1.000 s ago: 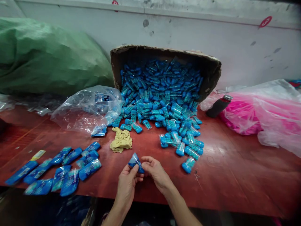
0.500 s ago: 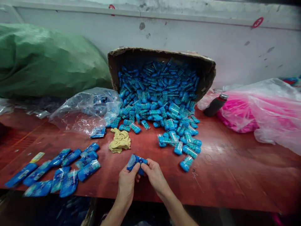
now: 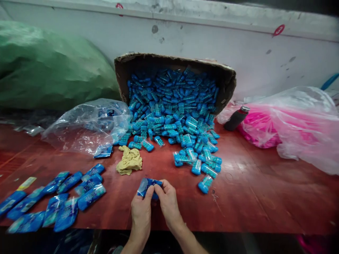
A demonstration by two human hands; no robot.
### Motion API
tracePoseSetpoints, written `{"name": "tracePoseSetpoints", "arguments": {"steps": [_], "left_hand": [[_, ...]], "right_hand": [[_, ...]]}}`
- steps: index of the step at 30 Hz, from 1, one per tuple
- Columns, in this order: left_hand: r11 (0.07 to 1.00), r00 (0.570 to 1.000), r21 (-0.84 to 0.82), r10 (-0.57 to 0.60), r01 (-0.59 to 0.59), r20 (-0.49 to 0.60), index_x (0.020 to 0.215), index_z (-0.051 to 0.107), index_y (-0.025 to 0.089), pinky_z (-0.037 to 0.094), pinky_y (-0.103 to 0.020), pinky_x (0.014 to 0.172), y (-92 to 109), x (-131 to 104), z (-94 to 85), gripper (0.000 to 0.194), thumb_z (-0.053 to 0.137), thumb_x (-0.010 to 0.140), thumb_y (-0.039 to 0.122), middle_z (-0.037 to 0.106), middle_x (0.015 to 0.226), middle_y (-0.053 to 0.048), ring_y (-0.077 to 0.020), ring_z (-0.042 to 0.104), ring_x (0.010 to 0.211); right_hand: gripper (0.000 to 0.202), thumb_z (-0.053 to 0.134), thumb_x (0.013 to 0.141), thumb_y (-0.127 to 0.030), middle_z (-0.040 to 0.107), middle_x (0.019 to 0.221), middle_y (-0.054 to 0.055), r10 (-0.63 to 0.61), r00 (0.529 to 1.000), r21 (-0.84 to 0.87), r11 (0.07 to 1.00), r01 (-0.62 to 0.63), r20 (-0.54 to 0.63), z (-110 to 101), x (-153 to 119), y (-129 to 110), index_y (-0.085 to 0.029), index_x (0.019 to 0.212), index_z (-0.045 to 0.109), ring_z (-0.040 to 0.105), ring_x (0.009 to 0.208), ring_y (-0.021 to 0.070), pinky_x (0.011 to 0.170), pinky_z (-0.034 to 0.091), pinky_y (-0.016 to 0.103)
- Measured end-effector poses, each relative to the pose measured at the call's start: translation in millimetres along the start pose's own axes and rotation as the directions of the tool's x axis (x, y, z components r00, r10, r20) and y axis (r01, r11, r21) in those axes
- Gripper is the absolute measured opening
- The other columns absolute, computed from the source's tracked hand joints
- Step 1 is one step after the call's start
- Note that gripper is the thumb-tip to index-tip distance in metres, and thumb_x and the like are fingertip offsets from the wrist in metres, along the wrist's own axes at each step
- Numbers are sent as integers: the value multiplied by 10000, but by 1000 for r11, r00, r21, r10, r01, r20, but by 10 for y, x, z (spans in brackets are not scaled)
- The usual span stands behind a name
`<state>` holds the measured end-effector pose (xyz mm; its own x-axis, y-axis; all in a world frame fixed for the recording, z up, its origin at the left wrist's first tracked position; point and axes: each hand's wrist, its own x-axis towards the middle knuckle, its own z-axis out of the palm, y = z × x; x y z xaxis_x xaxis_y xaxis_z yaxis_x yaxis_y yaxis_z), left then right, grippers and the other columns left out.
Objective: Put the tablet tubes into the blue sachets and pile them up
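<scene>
Between my two hands is a small blue printed plastic sleeve (image 3: 147,186), held above the front of the red table (image 3: 246,190). My left hand (image 3: 142,208) pinches it from the left, and my right hand (image 3: 168,201) grips its right end, the thumbs close together. My fingers hide its underside, so I cannot tell whether anything is inside. A crumpled yellow cloth (image 3: 129,160) lies just beyond my hands. On the left rest several blue wrapped packs (image 3: 91,196). Loose clear containers with blue caps and blue-green beads (image 3: 209,171) lie to the right.
A tipped cardboard box (image 3: 233,79) spills a heap of the same containers onto the table. Left of it are a clear plastic bag (image 3: 71,123) and a large green sack (image 3: 53,67). A dark bottle (image 3: 236,118) stands tilted beside a pink-filled bag (image 3: 265,123) on the right.
The whole scene has shifted a little left as the head view turned. Both hands still hold the blue sleeve, with only a slight change in finger position.
</scene>
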<state>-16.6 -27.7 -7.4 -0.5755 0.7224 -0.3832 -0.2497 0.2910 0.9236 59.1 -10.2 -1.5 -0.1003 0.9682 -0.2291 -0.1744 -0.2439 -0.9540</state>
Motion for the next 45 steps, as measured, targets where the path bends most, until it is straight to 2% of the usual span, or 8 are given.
{"name": "tracePoseSetpoints", "arguments": {"steps": [18,22,26,27,30,35,40,45], "left_hand": [[913,892,-227,-235,339,385,692,592,124,333,-183,338,333,-62,3,311,745,531,343,574,486,19,-83,487,382],[896,903,-274,-246,351,352,628,542,141,321,-170,323,331,-59,-50,296,754,534,325,548,462,38,-65,456,355],[850,881,-288,-347,441,322,604,498,157,303,-165,304,286,-80,-81,263,711,616,311,524,432,38,-71,448,336],[837,872,-289,-377,465,313,610,495,160,301,-163,302,275,-86,-87,245,685,651,309,524,432,34,-73,452,338],[806,847,-285,-439,519,301,634,498,164,317,-158,307,255,-99,-98,197,610,732,292,523,433,25,-77,462,348],[764,816,-299,-491,572,305,642,502,159,368,-144,326,250,-81,-95,167,578,764,245,526,439,23,-68,476,362],[744,819,-344,-506,573,270,651,502,160,383,-138,329,233,-44,-71,158,565,775,235,532,439,23,-68,490,365],[763,832,-334,-483,553,274,661,513,149,406,-145,342,239,-59,-46,156,549,785,236,532,440,20,-71,504,368]], "right_hand": [[259,444,839,-369,442,543,-58,-135,979,-213,963,165,150,-151,76,-203,-191,652,455,429,491,86,480,360,195],[283,367,892,-297,554,688,-2,-255,924,-654,653,382,285,-328,199,-433,-179,714,553,528,656,127,613,420,223],[397,556,759,-102,442,1215,143,-314,938,-865,420,274,144,-637,551,-614,-185,1141,494,450,1049,275,825,361,378],[441,561,756,-104,443,1215,141,-270,951,-943,249,219,150,-696,650,-634,-209,1174,466,463,1039,275,800,377,375],[349,594,738,-125,544,1053,109,-215,960,-963,159,216,179,-768,878,-647,-218,1070,539,534,928,261,734,405,343],[407,503,811,-220,551,1061,106,-269,940,-927,250,279,211,-718,869,-645,-196,1212,437,565,900,233,725,435,329],[459,458,825,-320,587,823,17,-87,983,-201,972,119,160,-679,448,-610,-216,1254,334,596,611,154,498,499,280],[504,601,736,-299,573,949,34,50,971,274,955,-115,233,-538,117,-484,-229,1188,390,550,504,85,355,455,192]]}}
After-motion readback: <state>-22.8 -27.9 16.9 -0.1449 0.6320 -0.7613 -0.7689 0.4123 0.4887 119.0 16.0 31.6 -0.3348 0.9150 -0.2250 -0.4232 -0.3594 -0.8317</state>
